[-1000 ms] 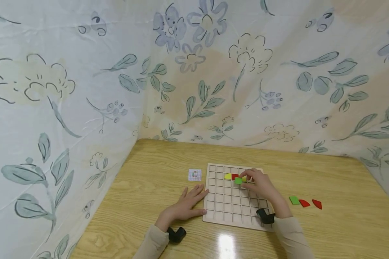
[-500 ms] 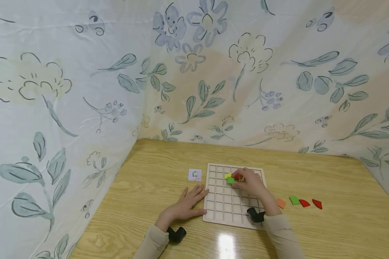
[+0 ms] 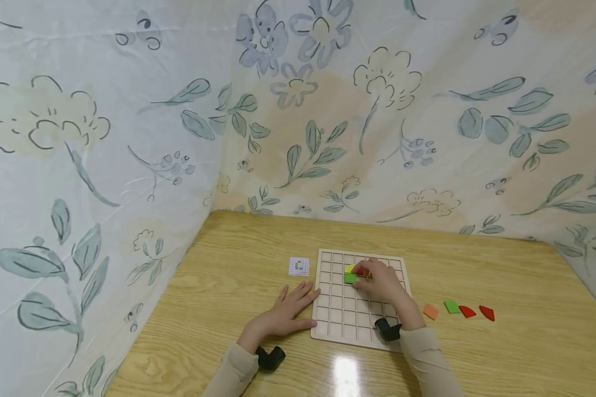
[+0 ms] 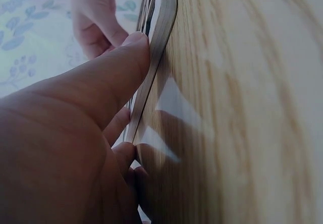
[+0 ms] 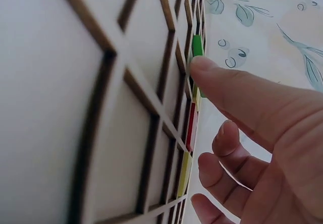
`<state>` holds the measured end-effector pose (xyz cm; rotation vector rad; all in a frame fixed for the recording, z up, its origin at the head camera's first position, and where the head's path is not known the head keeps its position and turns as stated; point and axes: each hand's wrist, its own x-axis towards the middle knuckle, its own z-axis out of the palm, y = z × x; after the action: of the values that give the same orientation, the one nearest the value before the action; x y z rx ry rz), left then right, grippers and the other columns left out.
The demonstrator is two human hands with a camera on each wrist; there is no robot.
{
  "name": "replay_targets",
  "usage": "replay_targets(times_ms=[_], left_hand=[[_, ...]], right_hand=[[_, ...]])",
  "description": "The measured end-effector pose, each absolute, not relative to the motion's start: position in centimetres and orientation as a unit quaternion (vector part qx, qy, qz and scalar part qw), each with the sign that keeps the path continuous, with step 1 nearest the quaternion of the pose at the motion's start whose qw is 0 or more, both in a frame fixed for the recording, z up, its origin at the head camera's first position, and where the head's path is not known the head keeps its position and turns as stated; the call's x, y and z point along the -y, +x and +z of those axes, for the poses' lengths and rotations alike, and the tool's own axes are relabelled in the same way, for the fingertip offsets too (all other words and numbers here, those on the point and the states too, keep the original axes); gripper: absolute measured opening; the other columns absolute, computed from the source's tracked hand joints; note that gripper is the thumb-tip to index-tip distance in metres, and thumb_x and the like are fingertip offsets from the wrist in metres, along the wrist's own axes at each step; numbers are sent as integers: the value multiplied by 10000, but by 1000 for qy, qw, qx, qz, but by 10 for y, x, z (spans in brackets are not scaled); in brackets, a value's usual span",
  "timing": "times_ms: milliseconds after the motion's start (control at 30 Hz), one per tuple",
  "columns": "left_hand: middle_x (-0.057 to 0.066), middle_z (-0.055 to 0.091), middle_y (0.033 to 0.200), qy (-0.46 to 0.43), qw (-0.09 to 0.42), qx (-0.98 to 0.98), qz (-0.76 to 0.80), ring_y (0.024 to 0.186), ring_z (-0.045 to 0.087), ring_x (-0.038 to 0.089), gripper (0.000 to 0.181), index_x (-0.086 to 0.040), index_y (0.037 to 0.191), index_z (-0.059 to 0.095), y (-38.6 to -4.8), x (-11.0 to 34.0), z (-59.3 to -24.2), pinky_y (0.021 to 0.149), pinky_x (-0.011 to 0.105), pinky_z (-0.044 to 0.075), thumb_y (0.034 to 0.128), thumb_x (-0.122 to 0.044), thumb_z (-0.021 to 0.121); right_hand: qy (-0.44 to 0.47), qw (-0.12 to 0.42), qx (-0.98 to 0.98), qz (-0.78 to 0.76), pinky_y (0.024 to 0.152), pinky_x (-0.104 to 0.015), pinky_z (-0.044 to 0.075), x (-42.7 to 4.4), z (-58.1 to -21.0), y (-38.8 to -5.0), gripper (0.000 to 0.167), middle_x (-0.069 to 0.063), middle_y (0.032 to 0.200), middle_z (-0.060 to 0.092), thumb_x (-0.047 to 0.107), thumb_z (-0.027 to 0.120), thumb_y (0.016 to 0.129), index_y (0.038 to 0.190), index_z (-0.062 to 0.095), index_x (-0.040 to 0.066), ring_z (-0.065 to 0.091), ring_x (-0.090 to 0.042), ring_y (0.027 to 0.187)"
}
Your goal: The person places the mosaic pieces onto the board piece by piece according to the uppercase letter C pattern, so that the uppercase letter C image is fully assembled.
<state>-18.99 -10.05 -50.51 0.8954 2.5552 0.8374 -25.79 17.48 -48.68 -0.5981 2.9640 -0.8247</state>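
My right hand (image 3: 383, 284) pinches a green tile (image 3: 350, 278) at a cell of the pale wooden grid board (image 3: 335, 317). In the right wrist view the thumb lies against this green tile (image 5: 197, 46); the index fingertip is hidden behind. A yellow tile (image 3: 349, 269) sits just beyond it on the board. The right wrist view also shows a red tile (image 5: 192, 127) and another yellow tile (image 5: 184, 173) in the same row, mostly covered by the hand in the head view. My left hand (image 3: 284, 315) lies spread at the board's left edge, its thumb and fingertips touching it.
A small printed grid card (image 3: 298, 267) lies left of the board. To the right are loose tiles: an orange one (image 3: 430, 312), a green one (image 3: 451, 307), and two red ones, a nearer red tile (image 3: 467, 312) and a farther red tile (image 3: 487, 313). A floral cloth (image 3: 298, 138) hangs behind.
My right hand has moved left with the green tile, from in front of the red tile to in front of the left yellow one. The orange tile has come out from behind the forearm.
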Motion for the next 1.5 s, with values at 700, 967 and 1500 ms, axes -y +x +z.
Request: replay_targets(times_ms=[700, 967, 1500], left_hand=[[81, 48, 1565, 317, 149, -890, 291, 1436, 8, 275, 694, -170, 1500, 166, -191, 100, -504, 1116, 563, -55, 941, -419, 493], [67, 53, 1566, 308, 156, -892, 293, 1438, 6, 256, 700, -176, 1500, 170, -191, 100, -500, 1125, 541, -60, 935, -424, 501], [73, 52, 1566, 310, 156, -892, 291, 1437, 16, 264, 696, -166, 1499, 175, -190, 99, -503, 1125, 546, -53, 937, -412, 504]], right_hand=[[-196, 17, -942, -272, 671, -333, 345, -177, -485, -259, 224, 27, 814, 537, 246, 759, 772, 968, 675, 176, 475, -129, 748], [-210, 15, -935, -284, 615, -279, 348, -179, -485, -259, 236, 13, 781, 519, 226, 753, 780, 987, 676, 145, 433, -132, 698], [-193, 37, -935, -295, 607, -285, 324, -191, -484, -253, 234, -25, 800, 501, 207, 737, 795, 1010, 669, 144, 402, -161, 698]])
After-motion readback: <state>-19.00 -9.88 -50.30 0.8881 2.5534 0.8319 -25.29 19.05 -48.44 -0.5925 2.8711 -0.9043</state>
